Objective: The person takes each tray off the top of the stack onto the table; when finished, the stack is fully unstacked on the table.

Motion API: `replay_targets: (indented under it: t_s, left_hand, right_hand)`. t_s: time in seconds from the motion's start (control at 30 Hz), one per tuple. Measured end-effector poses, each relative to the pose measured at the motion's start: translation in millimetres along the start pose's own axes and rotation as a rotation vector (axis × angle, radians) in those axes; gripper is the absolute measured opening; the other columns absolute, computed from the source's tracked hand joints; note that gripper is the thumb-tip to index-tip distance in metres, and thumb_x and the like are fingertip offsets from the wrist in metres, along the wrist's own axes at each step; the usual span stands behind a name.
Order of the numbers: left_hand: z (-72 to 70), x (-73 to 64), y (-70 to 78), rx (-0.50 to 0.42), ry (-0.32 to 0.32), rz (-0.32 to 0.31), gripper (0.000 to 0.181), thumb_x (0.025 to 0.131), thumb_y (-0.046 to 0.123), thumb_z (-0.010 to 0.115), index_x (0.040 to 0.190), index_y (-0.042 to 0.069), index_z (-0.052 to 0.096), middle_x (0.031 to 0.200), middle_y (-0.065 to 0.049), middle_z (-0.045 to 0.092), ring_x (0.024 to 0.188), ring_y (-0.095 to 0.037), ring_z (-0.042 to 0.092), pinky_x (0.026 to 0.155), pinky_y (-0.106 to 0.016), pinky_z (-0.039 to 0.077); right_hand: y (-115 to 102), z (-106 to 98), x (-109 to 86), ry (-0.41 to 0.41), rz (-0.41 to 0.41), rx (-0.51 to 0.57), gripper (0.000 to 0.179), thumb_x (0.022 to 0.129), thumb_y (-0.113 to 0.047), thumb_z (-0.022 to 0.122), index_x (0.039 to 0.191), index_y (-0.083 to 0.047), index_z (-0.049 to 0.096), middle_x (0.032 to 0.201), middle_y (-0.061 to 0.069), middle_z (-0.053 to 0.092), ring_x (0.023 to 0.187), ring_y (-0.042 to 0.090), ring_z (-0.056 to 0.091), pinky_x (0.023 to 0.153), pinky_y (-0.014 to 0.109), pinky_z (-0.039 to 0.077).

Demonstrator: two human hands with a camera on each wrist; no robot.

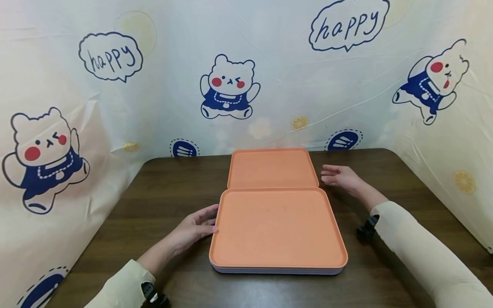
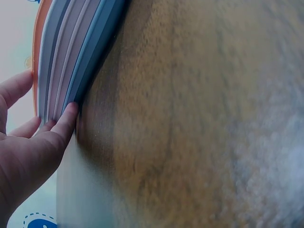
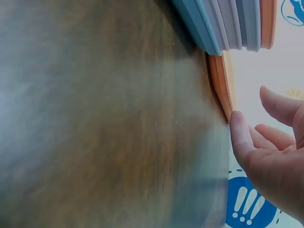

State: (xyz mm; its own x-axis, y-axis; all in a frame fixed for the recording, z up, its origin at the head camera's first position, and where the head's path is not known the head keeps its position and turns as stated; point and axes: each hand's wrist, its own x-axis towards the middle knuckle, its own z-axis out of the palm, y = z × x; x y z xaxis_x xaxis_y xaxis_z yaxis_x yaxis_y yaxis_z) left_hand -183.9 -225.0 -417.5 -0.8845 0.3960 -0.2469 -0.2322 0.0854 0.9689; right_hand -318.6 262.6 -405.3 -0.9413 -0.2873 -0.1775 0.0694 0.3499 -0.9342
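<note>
A stack of rectangular trays (image 1: 279, 231), orange on top with greyish and blue ones beneath, lies just right of the left hand (image 1: 192, 226), whose extended fingers and thumb touch its side. A single orange tray (image 1: 273, 169), behind the stack, lies just left of the right hand (image 1: 343, 177), whose fingers are loose and hold nothing. Under both hands spreads a brown wooden bench (image 1: 173, 184); beyond them hangs a bear-printed backdrop (image 1: 161, 107).

Two orange trays (image 1: 279, 231) (image 1: 273, 169) are counted between two grips (image 1: 192, 229) (image 1: 344, 179) on one worktop (image 1: 181, 184); beyond the grips, three bears (image 1: 46, 160) (image 1: 228, 87) (image 1: 431, 83) and two speech bubbles (image 1: 111, 56) (image 1: 348, 25) are printed.
</note>
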Motion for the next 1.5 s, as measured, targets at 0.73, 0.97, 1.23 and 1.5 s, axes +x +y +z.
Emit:
replay_targets:
  t_s: [0.73,0.97,1.23,1.5]
  left_hand:
    - [0.3,1.3,1.8,0.000,0.000,-0.004,0.076,0.088,0.011,0.072,0.152,0.011,0.032,0.157,-0.015,0.025,0.135,-0.033,0.039,0.099,-0.039,0.045]
    - [-0.5,1.2,1.7,0.005,0.001,-0.004,0.075,0.088,0.011,0.072,0.152,0.011,0.032,0.157,-0.015,0.025,0.136,-0.034,0.039,0.099,-0.040,0.044]
    - [-1.0,-1.0,0.5,0.018,0.004,-0.001,0.073,0.089,0.012,0.071,0.151,0.011,0.032,0.156,-0.015,0.026,0.136,-0.033,0.039,0.099,-0.040,0.044]
    - [-0.3,-0.9,0.7,0.014,-0.004,0.006,0.074,0.089,0.011,0.071,0.152,0.010,0.032,0.157,-0.015,0.026,0.136,-0.033,0.039,0.099,-0.040,0.044]
  right_hand:
    - [-11,9,-71.8,-0.017,-0.065,0.040,0.069,0.094,-0.023,0.066,0.148,0.003,0.031,0.143,0.029,0.042,0.124,0.040,0.050,0.099,0.046,0.042]
    - [-3,22,-94.8,0.012,-0.111,0.067,0.067,0.095,-0.021,0.064,0.147,0.006,0.031,0.142,0.032,0.041,0.119,0.032,0.056,0.094,0.039,0.048]
    - [3,41,-116.9,0.054,-0.115,0.045,0.064,0.097,-0.024,0.062,0.146,0.006,0.034,0.139,0.031,0.045,0.110,0.023,0.062,0.088,0.038,0.053]
    - [10,56,-133.3,0.073,-0.101,0.072,0.064,0.093,-0.018,0.067,0.144,0.007,0.037,0.137,0.029,0.049,0.105,0.005,0.062,0.086,0.022,0.050]
